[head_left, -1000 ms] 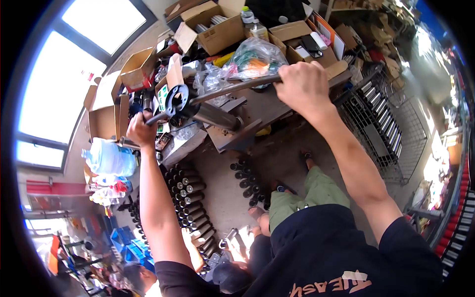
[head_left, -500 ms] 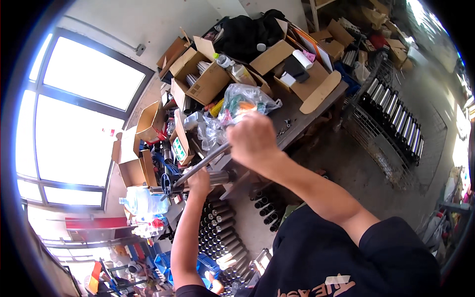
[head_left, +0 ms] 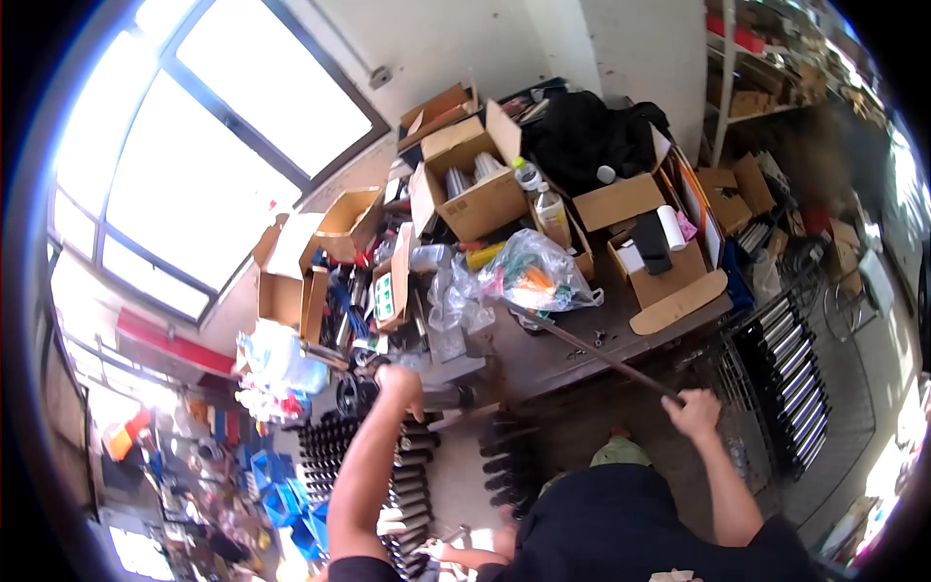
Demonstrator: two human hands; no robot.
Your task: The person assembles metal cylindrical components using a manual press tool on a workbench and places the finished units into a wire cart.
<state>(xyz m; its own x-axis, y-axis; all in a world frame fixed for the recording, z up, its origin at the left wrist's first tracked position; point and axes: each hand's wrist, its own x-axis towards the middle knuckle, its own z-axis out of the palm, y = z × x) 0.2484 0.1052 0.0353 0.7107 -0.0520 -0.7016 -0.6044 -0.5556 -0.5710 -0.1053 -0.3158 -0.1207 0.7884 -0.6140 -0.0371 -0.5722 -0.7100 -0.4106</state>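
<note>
My right hand (head_left: 694, 413) is closed around the near end of a long, thin metal rod (head_left: 601, 356), out to the right. The rod slants up and left across the front of the bench, its far tip close to a clear plastic bag (head_left: 543, 276). On the left, my left hand (head_left: 400, 390) is wrapped over a metal cylinder (head_left: 444, 398) at the bench's front edge. A dark round end piece (head_left: 355, 396) shows left of that hand. My fingers hide part of the cylinder.
Open cardboard boxes (head_left: 480, 199), bottles and loose parts crowd the bench (head_left: 524, 369). Rows of metal cylinders (head_left: 412, 485) stand below on the floor. A wire cart (head_left: 786, 378) with shiny tubes is at right. Another person's hand (head_left: 441, 551) shows at the bottom.
My right hand has swung far to the right with the rod, whose other end has left the cylinder's end piece. My left hand stays at the cylinder. The whole view has shifted.
</note>
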